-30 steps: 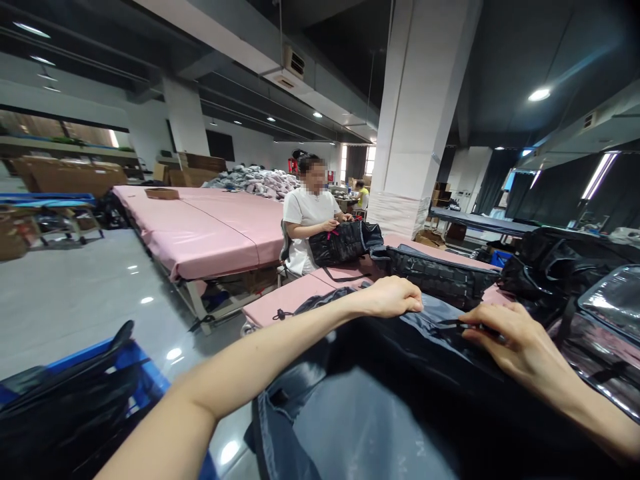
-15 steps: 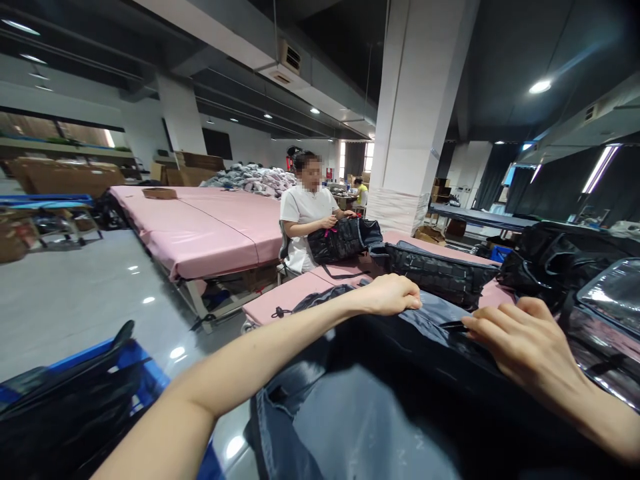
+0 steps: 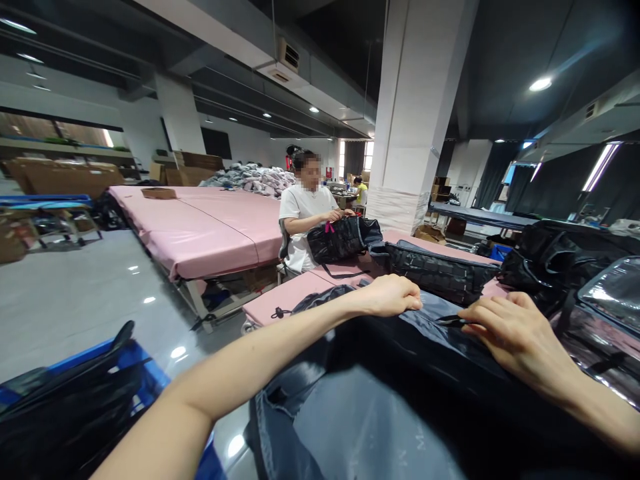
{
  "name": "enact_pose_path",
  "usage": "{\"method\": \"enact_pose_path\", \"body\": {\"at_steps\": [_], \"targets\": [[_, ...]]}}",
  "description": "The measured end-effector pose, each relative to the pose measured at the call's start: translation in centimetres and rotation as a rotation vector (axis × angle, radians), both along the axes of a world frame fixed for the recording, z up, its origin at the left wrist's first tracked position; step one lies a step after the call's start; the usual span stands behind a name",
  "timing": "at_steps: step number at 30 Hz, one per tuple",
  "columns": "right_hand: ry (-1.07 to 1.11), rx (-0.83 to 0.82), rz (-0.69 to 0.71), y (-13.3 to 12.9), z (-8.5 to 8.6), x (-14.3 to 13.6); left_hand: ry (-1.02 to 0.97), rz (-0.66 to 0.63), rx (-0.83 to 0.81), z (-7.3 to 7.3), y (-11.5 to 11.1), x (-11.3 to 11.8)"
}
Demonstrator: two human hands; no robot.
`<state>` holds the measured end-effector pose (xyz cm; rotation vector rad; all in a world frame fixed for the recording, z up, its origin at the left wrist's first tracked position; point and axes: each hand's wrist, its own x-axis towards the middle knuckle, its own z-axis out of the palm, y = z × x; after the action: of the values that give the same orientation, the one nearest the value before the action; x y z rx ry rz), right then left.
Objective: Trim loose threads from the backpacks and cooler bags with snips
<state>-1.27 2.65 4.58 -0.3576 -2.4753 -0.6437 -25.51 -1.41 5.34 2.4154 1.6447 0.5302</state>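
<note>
A large black bag with a grey lining (image 3: pixel 370 413) lies open right in front of me. My left hand (image 3: pixel 395 295) is closed at the bag's far side, its fingers curled down over the grey fabric; what they pinch is hidden. To the right, my right hand (image 3: pixel 505 327) pinches a small dark tool (image 3: pixel 451 321), perhaps tweezers or snips, whose tip points left over the grey lining.
Across the pink table (image 3: pixel 280 300) a seated person (image 3: pixel 307 213) handles a black bag (image 3: pixel 337 240). Another black bag (image 3: pixel 440 270) lies beyond my hands. More bags (image 3: pixel 565 253) are piled right. A blue crate (image 3: pixel 155 380) with black items stands lower left.
My right hand has shifted slightly left and tilted, and more of the dark tool shows. My left hand has stayed in place. The seated person's hands have moved closer together.
</note>
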Motion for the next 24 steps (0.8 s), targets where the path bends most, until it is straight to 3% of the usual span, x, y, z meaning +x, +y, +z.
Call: {"method": "enact_pose_path", "body": {"at_steps": [6,8,12,14,24], "targets": [[-0.038,0.307,-0.002,-0.9,0.2,-0.4,0.02,0.016,-0.003,0.1,-0.2,0.1],[-0.03,0.259,0.008,-0.9,0.1,-0.4,0.012,0.021,-0.002,0.2,-0.3,0.1],[-0.021,-0.035,0.029,-0.5,-0.1,-0.4,0.003,0.025,-0.008,0.3,-0.6,0.2],[-0.021,-0.106,0.035,-0.2,-0.2,-0.5,0.005,0.028,-0.014,0.4,-0.7,0.3],[-0.003,-0.149,0.026,0.1,-0.2,-0.6,0.005,0.028,-0.012,0.3,-0.7,0.2]]}}
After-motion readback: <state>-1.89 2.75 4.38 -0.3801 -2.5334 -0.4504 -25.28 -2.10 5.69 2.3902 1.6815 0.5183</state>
